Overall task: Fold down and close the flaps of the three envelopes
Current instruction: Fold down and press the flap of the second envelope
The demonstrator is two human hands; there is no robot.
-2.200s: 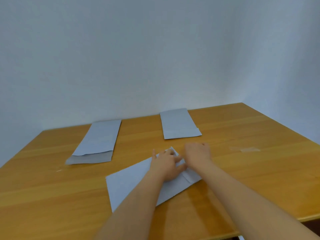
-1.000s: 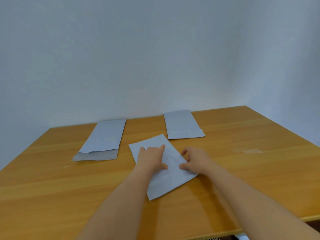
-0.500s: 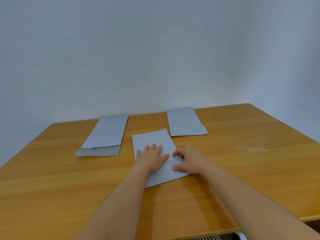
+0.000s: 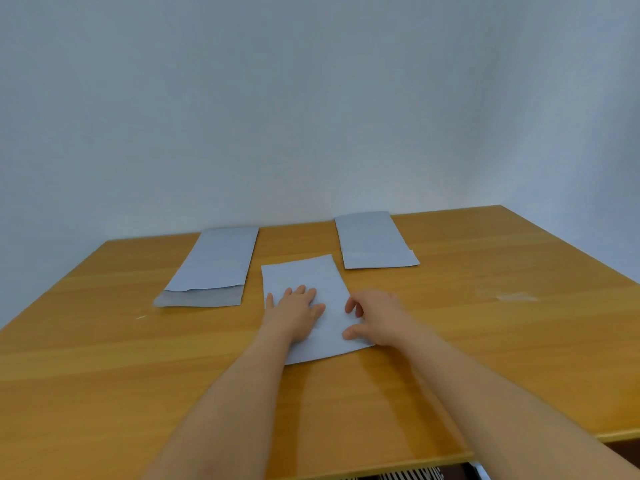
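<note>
Where hands (image 4: 294, 311) rest, three envelopes (image 4: 304, 278)

Light-brown wooden tabletop (image 4: 485, 358) w/ visible plank grain, butted against plain pale grey-blue wall (image 4: 311, 98). Small clear strip of tape (image 4: 512, 296) stuck flat on tabletop at right. Black-and-white striped item (image 4: 408, 474) below near edge, partly hidden.

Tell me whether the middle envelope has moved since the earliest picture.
Yes. The middle envelope has turned from slanting across the table to lengthwise and slid away, toward the two far envelopes, under both hands.
</note>
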